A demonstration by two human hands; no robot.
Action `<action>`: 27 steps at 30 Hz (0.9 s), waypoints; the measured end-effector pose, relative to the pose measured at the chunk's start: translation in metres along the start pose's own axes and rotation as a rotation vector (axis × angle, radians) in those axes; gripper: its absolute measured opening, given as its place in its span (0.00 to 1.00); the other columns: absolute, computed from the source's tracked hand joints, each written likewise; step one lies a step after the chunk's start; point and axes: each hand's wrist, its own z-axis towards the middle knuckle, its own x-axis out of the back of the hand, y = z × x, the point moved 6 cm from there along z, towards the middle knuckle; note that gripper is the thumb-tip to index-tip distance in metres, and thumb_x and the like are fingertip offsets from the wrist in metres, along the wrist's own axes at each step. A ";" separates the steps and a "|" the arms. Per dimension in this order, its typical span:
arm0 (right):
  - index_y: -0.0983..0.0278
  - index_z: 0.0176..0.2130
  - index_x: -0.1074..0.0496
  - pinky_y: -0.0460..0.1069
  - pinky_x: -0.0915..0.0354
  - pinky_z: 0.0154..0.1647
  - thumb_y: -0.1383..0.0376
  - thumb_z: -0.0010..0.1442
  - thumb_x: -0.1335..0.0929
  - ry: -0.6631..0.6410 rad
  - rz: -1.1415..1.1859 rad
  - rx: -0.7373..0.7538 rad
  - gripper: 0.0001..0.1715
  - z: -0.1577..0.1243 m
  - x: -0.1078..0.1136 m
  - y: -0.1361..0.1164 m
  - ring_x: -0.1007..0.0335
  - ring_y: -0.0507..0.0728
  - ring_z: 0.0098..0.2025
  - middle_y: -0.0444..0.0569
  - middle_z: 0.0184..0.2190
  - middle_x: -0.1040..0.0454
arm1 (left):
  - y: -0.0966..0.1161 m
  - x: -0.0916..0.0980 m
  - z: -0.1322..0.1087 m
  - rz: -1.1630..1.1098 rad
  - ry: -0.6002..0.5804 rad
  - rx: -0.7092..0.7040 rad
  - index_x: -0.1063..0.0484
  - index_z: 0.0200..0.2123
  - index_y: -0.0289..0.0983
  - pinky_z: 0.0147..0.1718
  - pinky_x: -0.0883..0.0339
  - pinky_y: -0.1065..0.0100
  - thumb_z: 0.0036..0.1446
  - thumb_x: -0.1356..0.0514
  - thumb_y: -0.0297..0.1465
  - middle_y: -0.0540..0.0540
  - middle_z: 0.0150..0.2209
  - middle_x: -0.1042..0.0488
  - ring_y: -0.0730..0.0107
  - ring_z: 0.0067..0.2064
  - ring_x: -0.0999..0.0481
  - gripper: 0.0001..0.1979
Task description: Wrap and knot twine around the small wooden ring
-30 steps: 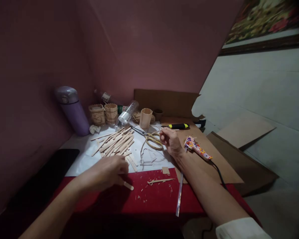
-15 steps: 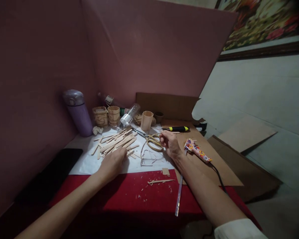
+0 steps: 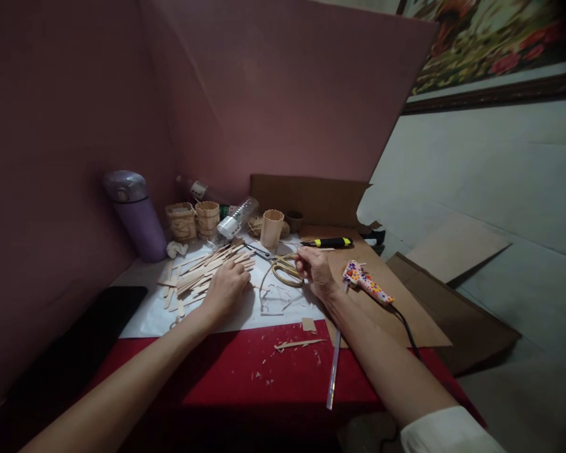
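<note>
My left hand [image 3: 227, 288] rests on the right part of a pile of flat wooden sticks [image 3: 195, 275], fingers bent; what is under its fingertips is hidden. My right hand [image 3: 314, 269] is closed in a pinch beside the gold handles of the scissors [image 3: 287, 272], and what it holds is too small to make out. Behind the scissors stands a cup made of wooden sticks [image 3: 271, 229]. A loop of twine [image 3: 263, 286] and small scraps lie on the white sheet [image 3: 146, 314] between my hands.
A purple bottle [image 3: 139, 220], two stick cups [image 3: 207, 220] and a clear plastic bottle [image 3: 238, 218] stand or lie at the back left. On the cardboard [image 3: 405, 321] are a yellow-black cutter [image 3: 332, 242] and a flowered glue gun [image 3: 368, 283]. A clear strip [image 3: 332, 377] crosses the red cloth [image 3: 207, 371].
My left hand has moved slightly up and right over the sticks, and some sticks at the pile's left have shifted. My right hand keeps its pinch near the scissors. The view has turned slightly.
</note>
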 end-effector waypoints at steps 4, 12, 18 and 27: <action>0.66 0.22 0.34 0.42 0.60 0.14 0.55 0.49 0.31 -0.050 -0.038 -0.009 0.17 -0.002 -0.004 0.001 0.52 0.44 0.14 0.39 0.13 0.39 | -0.014 0.002 0.014 0.013 0.052 0.080 0.25 0.30 0.34 0.38 0.41 0.59 0.56 0.48 0.29 0.35 0.37 0.28 0.53 0.43 0.33 0.12; 0.65 0.20 0.37 0.43 0.57 0.16 0.53 0.53 0.33 -0.226 -0.282 0.107 0.21 -0.014 -0.027 -0.008 0.53 0.45 0.15 0.38 0.14 0.42 | 0.008 0.032 0.040 -0.913 0.014 0.315 0.26 0.28 0.33 0.22 0.44 0.70 0.50 0.42 0.32 0.46 0.23 0.27 0.73 0.22 0.34 0.08; 0.64 0.19 0.38 0.44 0.52 0.19 0.54 0.56 0.35 -0.237 -0.468 0.243 0.22 -0.019 -0.031 -0.015 0.50 0.46 0.18 0.40 0.14 0.41 | 0.034 0.017 0.037 -1.365 -0.327 0.328 0.27 0.28 0.29 0.14 0.62 0.73 0.46 0.39 0.29 0.47 0.18 0.29 0.85 0.12 0.51 0.07; 0.65 0.22 0.34 0.44 0.50 0.20 0.53 0.56 0.34 -0.386 -0.416 0.154 0.20 -0.030 -0.043 -0.023 0.48 0.46 0.18 0.40 0.15 0.39 | 0.030 0.012 0.020 -1.728 -0.484 0.226 0.30 0.26 0.32 0.17 0.52 0.77 0.46 0.38 0.25 0.44 0.25 0.24 0.83 0.19 0.39 0.03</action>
